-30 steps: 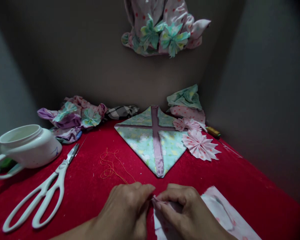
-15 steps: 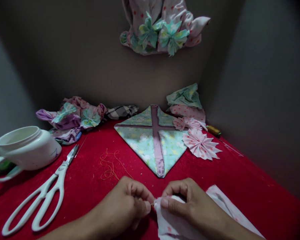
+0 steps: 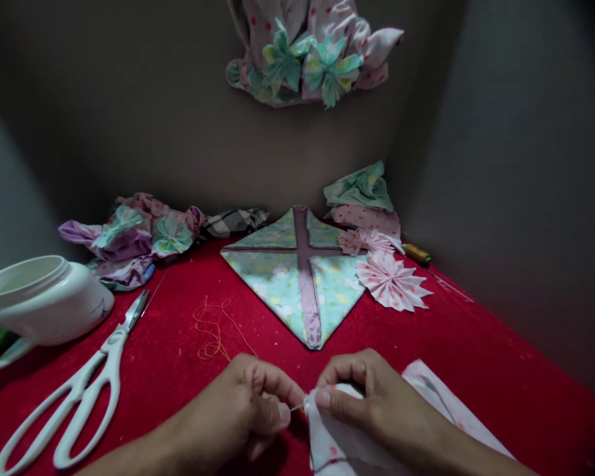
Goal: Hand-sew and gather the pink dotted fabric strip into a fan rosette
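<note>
Between the thumb and fingers of my left hand [image 3: 245, 406] is a sewing needle [image 3: 296, 408], its thin shaft running to the corner of a white cloth with red dots [image 3: 330, 433]. My right hand [image 3: 364, 393] pinches that cloth near its top left edge, and the rest hangs down and spreads out under the wrist. Loose orange thread [image 3: 213, 340] lies in loops just beyond my left hand. Both hands are close together, low in the middle of the view.
White-handled scissors [image 3: 89, 383] and a white mug-like pot [image 3: 74, 301] are at left. Ahead lies a green patterned diamond-shaped piece [image 3: 280, 277] with a purple cross; pleated pink rosettes [image 3: 391, 281] overlap its right corner. Cloth scraps [image 3: 123, 238] and a thread spool [image 3: 416, 254] lie farther back on red cloth [image 3: 476, 370].
More of the needle shows between my left thumb and the cloth. Both hands keep their pinches. The whole view has shifted slightly, so things on the table appear farther left.
</note>
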Demonstrator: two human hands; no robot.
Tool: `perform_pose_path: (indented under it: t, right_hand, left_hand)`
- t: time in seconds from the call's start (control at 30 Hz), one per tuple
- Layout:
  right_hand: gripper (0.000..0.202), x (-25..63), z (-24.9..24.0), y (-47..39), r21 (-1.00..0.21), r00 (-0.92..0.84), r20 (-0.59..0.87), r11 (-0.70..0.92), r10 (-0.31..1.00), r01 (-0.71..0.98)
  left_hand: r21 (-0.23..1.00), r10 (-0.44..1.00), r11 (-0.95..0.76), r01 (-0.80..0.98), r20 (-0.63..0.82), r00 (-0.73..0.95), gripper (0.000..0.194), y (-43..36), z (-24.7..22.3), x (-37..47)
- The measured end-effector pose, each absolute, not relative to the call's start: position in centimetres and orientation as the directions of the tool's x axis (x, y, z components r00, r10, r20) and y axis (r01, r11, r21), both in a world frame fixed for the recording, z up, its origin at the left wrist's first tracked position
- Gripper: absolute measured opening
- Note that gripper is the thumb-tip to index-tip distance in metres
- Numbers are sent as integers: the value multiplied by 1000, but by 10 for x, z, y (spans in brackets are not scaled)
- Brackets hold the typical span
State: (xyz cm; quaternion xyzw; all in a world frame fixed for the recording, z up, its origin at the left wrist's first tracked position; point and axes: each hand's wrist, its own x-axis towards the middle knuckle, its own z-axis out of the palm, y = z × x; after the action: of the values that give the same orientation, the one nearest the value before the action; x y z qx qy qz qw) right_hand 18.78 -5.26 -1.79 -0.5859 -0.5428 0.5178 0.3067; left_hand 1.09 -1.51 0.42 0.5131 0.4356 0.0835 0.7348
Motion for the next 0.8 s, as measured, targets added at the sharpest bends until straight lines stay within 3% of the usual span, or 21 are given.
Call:
perform_pose_path:
  t: [0.8]
  right_hand:
    - [7,186,-15,-54,-944,-152,-266,-225,952,242]
  left_hand:
    - [848,548,421,321,-520,655,27,-15,3,12]
